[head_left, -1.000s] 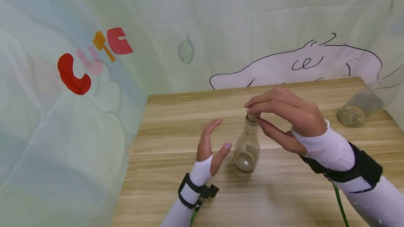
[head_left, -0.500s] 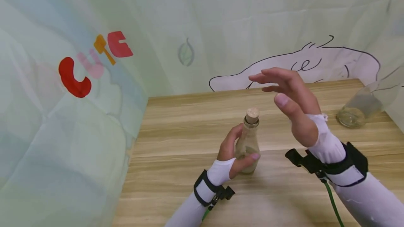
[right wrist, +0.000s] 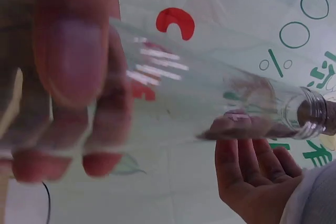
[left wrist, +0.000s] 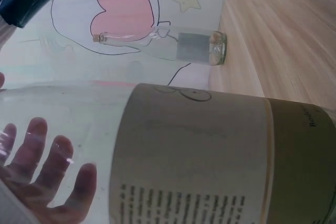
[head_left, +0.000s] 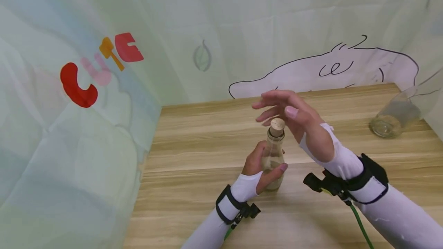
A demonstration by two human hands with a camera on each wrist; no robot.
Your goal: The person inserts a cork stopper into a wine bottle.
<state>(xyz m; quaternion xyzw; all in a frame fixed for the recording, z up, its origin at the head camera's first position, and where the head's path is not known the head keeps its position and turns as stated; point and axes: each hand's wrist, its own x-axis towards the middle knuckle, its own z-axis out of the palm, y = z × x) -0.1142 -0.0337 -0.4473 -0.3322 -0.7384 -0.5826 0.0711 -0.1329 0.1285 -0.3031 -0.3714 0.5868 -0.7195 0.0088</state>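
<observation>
A clear glass bottle (head_left: 273, 155) stands upright on the wooden table, with a cork (head_left: 277, 125) in its mouth. My left hand (head_left: 255, 163) grips the bottle's body, thumb in front and fingers round the far side. In the left wrist view the bottle's paper label (left wrist: 194, 150) fills much of the frame, its small print unreadable. My right hand (head_left: 297, 116) hovers beside and behind the cork, its fingers loosely bent. In the right wrist view that same right hand (right wrist: 254, 179) shows next to the bottle's neck, holding nothing.
A second clear bottle (head_left: 387, 126) stands at the table's right side; the left wrist view shows its cork (left wrist: 96, 38). Printed cloth (head_left: 194, 18) hangs along the left and back edges of the wooden table (head_left: 194, 203). A green cable (head_left: 360, 222) trails from my right wrist.
My left hand has moved right and taken hold of the bottle. My right hand let go of the cork, rose away to the right, then came back left and down near it.
</observation>
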